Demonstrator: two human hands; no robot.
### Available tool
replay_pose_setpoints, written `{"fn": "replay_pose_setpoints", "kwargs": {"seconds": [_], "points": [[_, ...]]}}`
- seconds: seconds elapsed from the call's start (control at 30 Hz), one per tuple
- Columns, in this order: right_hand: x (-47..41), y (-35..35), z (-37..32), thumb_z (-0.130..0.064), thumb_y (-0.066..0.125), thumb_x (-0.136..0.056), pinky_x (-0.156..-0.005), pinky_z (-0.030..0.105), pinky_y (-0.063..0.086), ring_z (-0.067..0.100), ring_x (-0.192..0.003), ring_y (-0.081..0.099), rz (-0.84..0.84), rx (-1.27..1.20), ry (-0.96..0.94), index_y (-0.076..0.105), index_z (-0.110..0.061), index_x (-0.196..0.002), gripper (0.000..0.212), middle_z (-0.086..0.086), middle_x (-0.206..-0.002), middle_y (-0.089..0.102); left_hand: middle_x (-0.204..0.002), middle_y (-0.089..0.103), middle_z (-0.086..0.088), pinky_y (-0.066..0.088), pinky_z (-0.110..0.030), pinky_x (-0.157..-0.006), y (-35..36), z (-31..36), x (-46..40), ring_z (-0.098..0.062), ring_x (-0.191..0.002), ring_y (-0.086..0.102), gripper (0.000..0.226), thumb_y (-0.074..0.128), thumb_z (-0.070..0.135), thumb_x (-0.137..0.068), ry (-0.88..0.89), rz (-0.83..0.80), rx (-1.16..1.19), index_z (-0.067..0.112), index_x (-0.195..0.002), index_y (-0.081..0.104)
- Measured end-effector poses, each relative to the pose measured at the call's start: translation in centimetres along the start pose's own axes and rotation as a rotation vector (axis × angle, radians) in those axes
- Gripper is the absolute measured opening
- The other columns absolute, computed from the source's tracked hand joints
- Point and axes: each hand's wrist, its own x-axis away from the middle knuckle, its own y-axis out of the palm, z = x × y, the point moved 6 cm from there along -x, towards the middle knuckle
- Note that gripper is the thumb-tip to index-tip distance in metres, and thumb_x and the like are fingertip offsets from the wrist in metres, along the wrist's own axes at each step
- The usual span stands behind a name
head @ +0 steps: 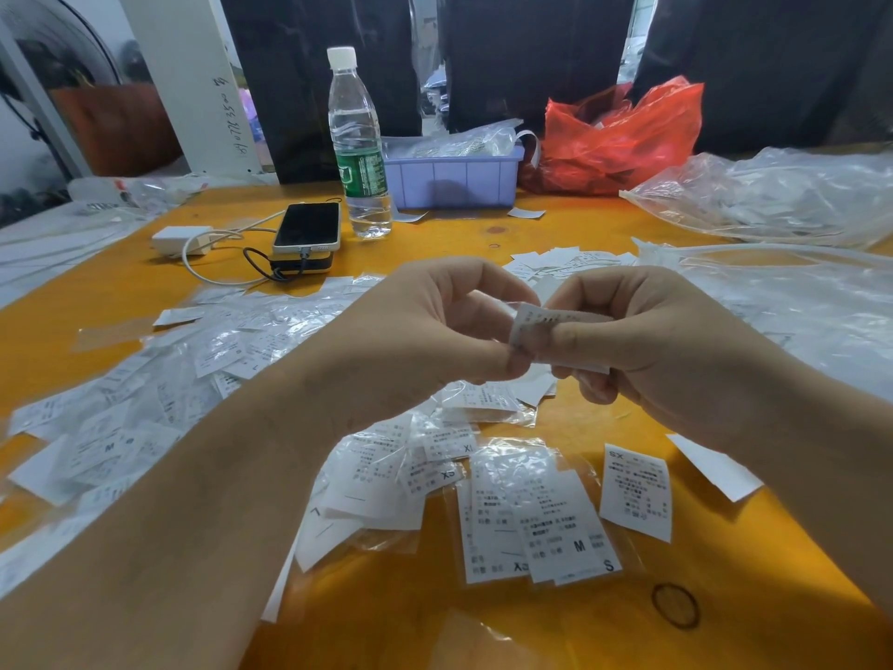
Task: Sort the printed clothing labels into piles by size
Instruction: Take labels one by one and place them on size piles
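Observation:
Over the middle of the orange table (483, 234), my left hand (435, 326) and my right hand (642, 340) meet on one small white printed label (534, 326), both pinching it. Its size mark is hidden by my fingers. Below my hands lies a small stack of labels (546, 524) showing M and S. A single label (635, 490) rests to its right. A wide loose heap of labels and clear sleeves (159, 394) spreads to the left. Another group of labels (565, 261) lies beyond my hands.
At the back stand a water bottle (360, 147), a phone on a power bank (307, 229) with a charger (181, 239), a purple bin (454, 178) and a red plastic bag (623, 133). Clear plastic bags (783, 195) cover the right side. A rubber band (675, 605) lies near the front.

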Motion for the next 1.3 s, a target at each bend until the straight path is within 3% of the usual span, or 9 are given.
{"fn": "replay_pose_setpoints", "kwargs": {"seconds": [0.13, 0.27, 0.37, 0.43, 0.63, 0.97, 1.13, 1.2, 1.3], "points": [[-0.1, -0.2, 0.0, -0.029, 0.082, -0.053, -0.041, 0.022, 0.034, 0.013, -0.044, 0.041, 0.022, 0.003, 0.034, 0.065, -0.008, -0.066, 0.03, 0.005, -0.052, 0.051, -0.091, 0.076, -0.004, 0.058, -0.03, -0.073, 0.0, 0.0, 0.0, -0.021, -0.081, 0.07, 0.03, 0.078, 0.009, -0.075, -0.013, -0.003, 0.033, 0.017, -0.102, 0.067], [-0.1, -0.3, 0.3, -0.017, 0.077, -0.067, -0.041, 0.022, 0.035, 0.011, -0.044, 0.041, 0.035, -0.034, 0.051, 0.065, -0.007, -0.072, 0.016, 0.001, -0.051, 0.049, -0.091, 0.075, -0.004, 0.058, -0.035, -0.077, -0.5, 0.0, 0.0, -0.018, -0.079, 0.069, 0.019, 0.07, 0.003, -0.084, -0.005, 0.078, 0.019, 0.015, -0.099, 0.069], [-0.1, -0.4, 0.4, -0.008, 0.071, -0.079, -0.042, 0.022, 0.037, 0.011, -0.045, 0.044, 0.05, -0.032, 0.048, 0.07, -0.009, -0.073, 0.006, 0.002, -0.055, 0.054, -0.083, 0.076, -0.002, 0.055, -0.025, -0.066, -0.8, 0.1, 0.0, -0.013, -0.072, 0.066, 0.023, 0.069, -0.006, -0.08, 0.022, 0.148, 0.053, 0.013, -0.094, 0.068], [0.0, -0.4, 0.4, -0.009, 0.071, -0.081, -0.042, 0.023, 0.037, 0.012, -0.045, 0.044, 0.054, -0.02, 0.047, 0.071, -0.011, -0.071, 0.011, 0.002, -0.055, 0.055, -0.083, 0.076, -0.004, 0.057, -0.021, -0.068, -0.9, 0.1, 0.0, -0.013, -0.075, 0.07, 0.026, 0.071, -0.009, -0.077, 0.037, 0.165, 0.085, 0.011, -0.094, 0.068], [0.0, -0.2, 0.5, -0.024, 0.077, -0.065, -0.042, 0.024, 0.037, 0.013, -0.044, 0.042, 0.073, -0.024, 0.047, 0.067, -0.004, -0.075, 0.025, 0.0, -0.05, 0.051, -0.09, 0.075, -0.007, 0.059, -0.029, -0.078, -0.4, 0.1, -0.1, -0.023, -0.085, 0.072, 0.034, 0.076, -0.007, -0.072, 0.042, 0.108, 0.083, 0.015, -0.096, 0.068], [0.2, -0.2, 0.1, -0.033, 0.079, -0.056, -0.04, 0.022, 0.032, 0.011, -0.043, 0.039, 0.117, 0.02, 0.004, 0.066, -0.002, -0.076, 0.04, 0.003, -0.052, 0.048, -0.087, 0.075, -0.004, 0.058, -0.024, -0.072, -0.1, 0.2, -0.1, -0.017, -0.081, 0.073, 0.036, 0.075, -0.01, -0.072, 0.051, 0.09, 0.084, 0.015, -0.096, 0.068], [0.2, -0.2, -0.2, -0.011, 0.072, -0.079, -0.043, 0.025, 0.037, 0.014, -0.047, 0.044, 0.079, -0.016, -0.017, 0.067, -0.009, -0.07, 0.01, 0.004, -0.057, 0.055, -0.087, 0.075, -0.005, 0.057, -0.024, -0.071, -0.4, -0.1, -0.2, -0.018, -0.083, 0.073, 0.035, 0.077, -0.009, -0.07, 0.024, 0.114, 0.117, 0.014, -0.096, 0.068], [0.1, -0.3, -0.3, -0.002, 0.066, -0.084, -0.043, 0.025, 0.037, 0.014, -0.047, 0.045, 0.093, 0.0, -0.042, 0.068, -0.01, -0.07, 0.016, 0.004, -0.057, 0.056, -0.088, 0.074, -0.006, 0.057, -0.024, -0.07, -0.6, -0.2, -0.2, -0.017, -0.081, 0.072, 0.035, 0.078, -0.006, -0.068, 0.014, 0.111, 0.135, 0.013, -0.096, 0.068], [0.3, -0.5, -0.6, -0.006, 0.071, -0.08, -0.044, 0.028, 0.033, 0.016, -0.047, 0.041, 0.138, 0.041, -0.101, 0.066, -0.003, -0.074, 0.008, 0.005, -0.054, 0.052, -0.088, 0.073, -0.007, 0.057, -0.027, -0.071, -0.5, -0.2, -0.2, -0.017, -0.078, 0.07, 0.034, 0.079, 0.004, -0.066, 0.016, 0.095, 0.152, 0.014, -0.097, 0.069]]}}
